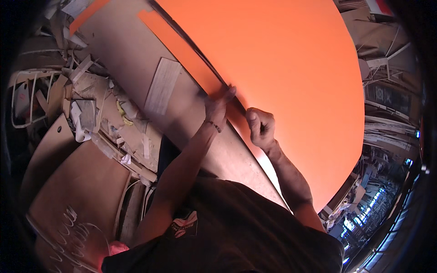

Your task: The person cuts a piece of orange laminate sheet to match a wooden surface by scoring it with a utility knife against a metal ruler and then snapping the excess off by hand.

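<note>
A large orange sheet covers the right side of the work surface. Along its left edge runs a dark gap, and beside that lies a narrow orange strip. My left hand is closed over this strip, one digit reaching across the gap to the sheet's edge; its other fingers are mostly hidden. Just to the right, my right hand makes a fist over the sheet near the same edge, thumb pressed against the curled fingers. Whatever it may hold cannot be made out.
Under the orange pieces is a brown board bearing a pale wood-grain offcut. Scraps and a yellow item litter the left side. Brown panels lean at lower left. Stacked sheets stand at the right.
</note>
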### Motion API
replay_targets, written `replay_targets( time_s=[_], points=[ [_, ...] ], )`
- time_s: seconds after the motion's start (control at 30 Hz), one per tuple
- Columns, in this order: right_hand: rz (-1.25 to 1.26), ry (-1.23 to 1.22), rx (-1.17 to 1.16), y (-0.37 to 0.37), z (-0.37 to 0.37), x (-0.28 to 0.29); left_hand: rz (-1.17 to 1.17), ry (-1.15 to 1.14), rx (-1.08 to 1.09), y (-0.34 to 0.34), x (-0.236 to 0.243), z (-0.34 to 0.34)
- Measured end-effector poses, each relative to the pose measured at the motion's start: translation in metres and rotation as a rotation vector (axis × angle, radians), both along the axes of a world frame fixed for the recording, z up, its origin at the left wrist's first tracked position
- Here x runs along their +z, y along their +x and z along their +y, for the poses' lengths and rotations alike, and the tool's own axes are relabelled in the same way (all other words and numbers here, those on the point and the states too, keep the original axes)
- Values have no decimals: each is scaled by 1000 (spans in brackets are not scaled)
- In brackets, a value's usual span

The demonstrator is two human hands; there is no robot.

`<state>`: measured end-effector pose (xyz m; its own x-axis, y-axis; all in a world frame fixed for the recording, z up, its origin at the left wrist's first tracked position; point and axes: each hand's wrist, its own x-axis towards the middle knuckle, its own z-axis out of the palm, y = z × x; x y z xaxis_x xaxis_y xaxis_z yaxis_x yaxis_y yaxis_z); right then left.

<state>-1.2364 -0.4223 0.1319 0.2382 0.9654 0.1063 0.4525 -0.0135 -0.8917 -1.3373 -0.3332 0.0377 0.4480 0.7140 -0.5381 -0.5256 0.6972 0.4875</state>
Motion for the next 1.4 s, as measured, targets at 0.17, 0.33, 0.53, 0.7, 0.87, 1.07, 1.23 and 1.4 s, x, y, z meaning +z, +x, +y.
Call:
replay_targets(
  time_s=[0.17,0.33,0.53,0.7,0.87,1.07,1.23,1.4],
  points=[
    [16,-69,-18,5,-38,29,15,-5,-89,5,14,-40],
    [42,-27,-27,6,-62,8,-73,-68,-89,7,4,-57],
    [-27,-65,-37,14,-89,23,-41,-30,-35,12,15,-82],
    [-65,-14,-26,13,-126,22,-92,-70,1,22,8,-122],
    [-98,-33,-42,23,-136,0,-125,-95,-22,29,-10,-131],
    [16,-27,-47,35,-185,15,-98,-21,-28,36,4,-183],
    [-1,-29,-10,34,-200,12,-78,-96,-17,38,5,-198],
    [-48,-164,-44,33,-213,17,-141,-96,-10,36,-6,-212]
  ],
)
